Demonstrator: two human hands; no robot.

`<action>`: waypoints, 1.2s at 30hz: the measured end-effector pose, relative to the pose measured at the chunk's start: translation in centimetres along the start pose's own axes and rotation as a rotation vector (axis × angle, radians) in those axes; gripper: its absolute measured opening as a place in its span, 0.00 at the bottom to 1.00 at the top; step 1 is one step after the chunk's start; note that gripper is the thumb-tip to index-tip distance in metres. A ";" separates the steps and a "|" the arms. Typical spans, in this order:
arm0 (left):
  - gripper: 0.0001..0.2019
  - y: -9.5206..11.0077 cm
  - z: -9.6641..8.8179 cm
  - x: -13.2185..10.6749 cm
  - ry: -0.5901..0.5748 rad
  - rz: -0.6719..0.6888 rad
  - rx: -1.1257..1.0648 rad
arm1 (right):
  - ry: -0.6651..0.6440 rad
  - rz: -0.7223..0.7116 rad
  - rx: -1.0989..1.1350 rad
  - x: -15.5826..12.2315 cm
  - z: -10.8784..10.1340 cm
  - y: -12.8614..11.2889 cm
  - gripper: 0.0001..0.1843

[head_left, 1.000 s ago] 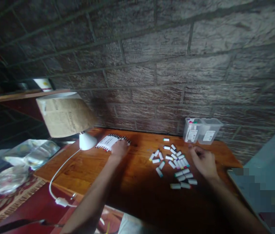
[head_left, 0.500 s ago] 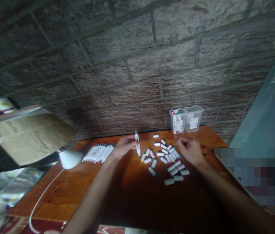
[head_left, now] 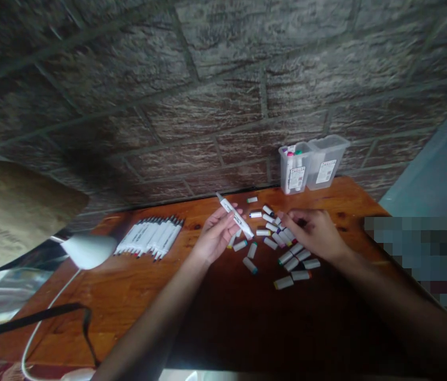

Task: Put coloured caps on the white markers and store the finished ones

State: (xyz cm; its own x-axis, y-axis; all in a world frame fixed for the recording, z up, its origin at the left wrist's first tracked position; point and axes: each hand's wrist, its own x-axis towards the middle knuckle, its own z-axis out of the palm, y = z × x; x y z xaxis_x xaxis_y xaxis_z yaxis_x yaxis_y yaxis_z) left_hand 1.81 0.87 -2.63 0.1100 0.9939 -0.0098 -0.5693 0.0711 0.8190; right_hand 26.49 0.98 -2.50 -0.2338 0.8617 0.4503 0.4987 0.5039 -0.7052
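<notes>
My left hand [head_left: 216, 237] is closed on a white marker [head_left: 234, 214], held tilted above the wooden table [head_left: 136, 296]. My right hand [head_left: 312, 233] rests over a scatter of several white marker caps [head_left: 286, 254] with coloured ends; its fingers are curled down among the caps, and I cannot see whether they hold one. A row of several uncapped white markers [head_left: 149, 237] lies side by side to the left of my left hand.
Two clear plastic boxes [head_left: 312, 163] stand against the brick wall at the back right, the left one holding markers. A white lamp base [head_left: 87, 250] with its cord and a brown lampshade [head_left: 12, 211] sit at the left. A black strap [head_left: 33, 317] crosses the front left.
My left hand went from the row of markers to the middle of the table with one marker in it. My right hand stayed over the caps. The camera turned right and tilted.
</notes>
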 end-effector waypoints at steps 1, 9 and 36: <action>0.14 -0.1 0.1 -0.1 -0.010 -0.006 0.000 | -0.018 -0.007 0.008 -0.1 0.1 0.0 0.25; 0.19 -0.4 0.9 -0.7 0.006 0.011 0.056 | -0.069 0.028 0.105 0.0 0.2 0.6 0.14; 0.14 -0.3 1.9 -0.8 0.103 0.048 0.132 | 0.039 0.080 0.121 0.3 -0.3 -0.2 0.19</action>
State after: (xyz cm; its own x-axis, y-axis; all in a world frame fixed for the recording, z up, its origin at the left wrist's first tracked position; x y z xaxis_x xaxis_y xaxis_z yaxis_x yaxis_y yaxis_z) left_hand 3.42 -0.12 -1.73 -0.0025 0.9997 -0.0223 -0.4589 0.0187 0.8883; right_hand 26.58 1.14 -2.10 -0.1637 0.8978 0.4089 0.4095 0.4389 -0.7998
